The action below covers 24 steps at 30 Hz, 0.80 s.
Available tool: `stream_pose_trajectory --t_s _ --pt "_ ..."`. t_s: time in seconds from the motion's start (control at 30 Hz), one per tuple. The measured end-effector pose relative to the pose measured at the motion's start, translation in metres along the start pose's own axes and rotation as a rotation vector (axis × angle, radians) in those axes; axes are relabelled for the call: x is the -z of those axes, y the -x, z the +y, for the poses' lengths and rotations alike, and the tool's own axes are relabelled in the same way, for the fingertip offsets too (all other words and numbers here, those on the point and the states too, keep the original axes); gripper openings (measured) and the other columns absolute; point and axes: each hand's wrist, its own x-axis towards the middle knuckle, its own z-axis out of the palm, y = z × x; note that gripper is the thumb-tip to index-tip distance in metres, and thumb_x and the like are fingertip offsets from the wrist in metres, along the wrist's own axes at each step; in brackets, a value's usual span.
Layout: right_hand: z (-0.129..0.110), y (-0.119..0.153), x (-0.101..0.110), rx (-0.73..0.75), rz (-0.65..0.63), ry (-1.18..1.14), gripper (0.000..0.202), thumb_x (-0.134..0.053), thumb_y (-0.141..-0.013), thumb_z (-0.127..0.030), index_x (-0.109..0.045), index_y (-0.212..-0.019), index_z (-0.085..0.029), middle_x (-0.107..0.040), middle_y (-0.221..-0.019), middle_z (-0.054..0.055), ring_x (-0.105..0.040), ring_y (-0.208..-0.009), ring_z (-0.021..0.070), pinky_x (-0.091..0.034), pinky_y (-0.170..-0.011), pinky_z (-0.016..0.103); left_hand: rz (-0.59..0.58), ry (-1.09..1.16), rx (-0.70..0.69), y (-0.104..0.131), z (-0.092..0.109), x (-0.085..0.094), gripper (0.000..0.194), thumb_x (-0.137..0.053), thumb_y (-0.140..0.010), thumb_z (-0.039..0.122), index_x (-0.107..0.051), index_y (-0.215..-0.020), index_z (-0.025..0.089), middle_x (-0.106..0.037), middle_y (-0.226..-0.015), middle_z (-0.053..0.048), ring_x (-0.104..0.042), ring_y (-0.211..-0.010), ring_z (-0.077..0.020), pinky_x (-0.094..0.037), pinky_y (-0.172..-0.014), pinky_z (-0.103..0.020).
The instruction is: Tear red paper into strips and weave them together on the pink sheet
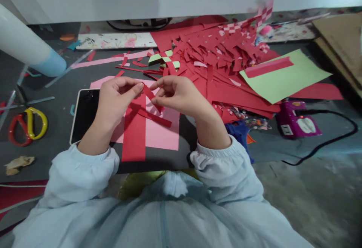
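Note:
A small red paper strip [152, 95] is held between my two hands, above a pink sheet [162, 136]. My left hand [120, 95] pinches its upper left end between thumb and fingers. At its lower right part, my right hand [177, 95] has thumb and fingers closed on it. Beneath them a wide red strip [134, 138] lies upright across the pink sheet, its lower end past the sheet's edge. A narrow red strip [158, 119] lies slantwise just below my right hand. My left forearm partly covers a phone [85, 112].
Red and yellow handled scissors [36, 123] and a white-blue cylinder [48, 57] are at left. Red paper pieces [209, 51] are heaped behind my hands. A green sheet [285, 76], a purple box [299, 121] with a black cable, and cardboard [339, 40] are at right.

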Motion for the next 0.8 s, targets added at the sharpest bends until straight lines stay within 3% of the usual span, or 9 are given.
stream_pose_trajectory --t_s 0.17,0.5,0.63,0.8 --pt "-0.001 0.000 0.004 -0.002 0.000 0.083 0.014 -0.069 -0.078 -0.019 -0.068 -0.091 -0.014 -0.067 -0.061 -0.001 -0.062 -0.055 0.0110 -0.048 -0.057 0.023 0.043 0.080 0.027 -0.005 -0.003 0.003 0.007 -0.078 -0.074 0.025 -0.075 -0.076 0.018 -0.070 -0.069 0.000 -0.064 -0.064 -0.0116 -0.053 -0.065 -0.024" --pt "0.003 -0.002 0.011 0.045 0.147 0.180 0.023 -0.068 -0.083 -0.031 -0.071 -0.097 -0.014 -0.068 -0.073 0.002 -0.061 -0.066 0.0121 -0.045 -0.061 0.025 -0.079 -0.051 0.115 -0.007 0.002 0.011 0.006 -0.076 -0.072 0.018 -0.074 -0.067 0.018 -0.068 -0.061 -0.001 -0.060 -0.057 -0.0111 -0.048 -0.058 -0.024" --pt "-0.003 0.000 0.016 0.028 0.163 0.238 0.023 -0.075 -0.076 -0.035 -0.072 -0.086 -0.014 -0.068 -0.072 0.003 -0.055 -0.065 0.0120 -0.041 -0.058 0.025 -0.051 0.018 0.130 -0.008 0.000 0.012 0.009 -0.075 -0.076 0.023 -0.073 -0.069 0.018 -0.070 -0.067 -0.002 -0.064 -0.063 -0.0119 -0.051 -0.062 -0.024" --pt "-0.006 0.002 0.021 0.055 0.203 0.266 0.021 -0.071 -0.079 -0.035 -0.071 -0.075 -0.014 -0.064 -0.066 0.001 -0.051 -0.062 0.0108 -0.037 -0.057 0.025 -0.028 -0.002 0.183 -0.008 0.001 0.011 0.016 -0.075 -0.079 0.029 -0.069 -0.071 0.017 -0.071 -0.071 -0.004 -0.068 -0.067 -0.0134 -0.056 -0.066 -0.026"
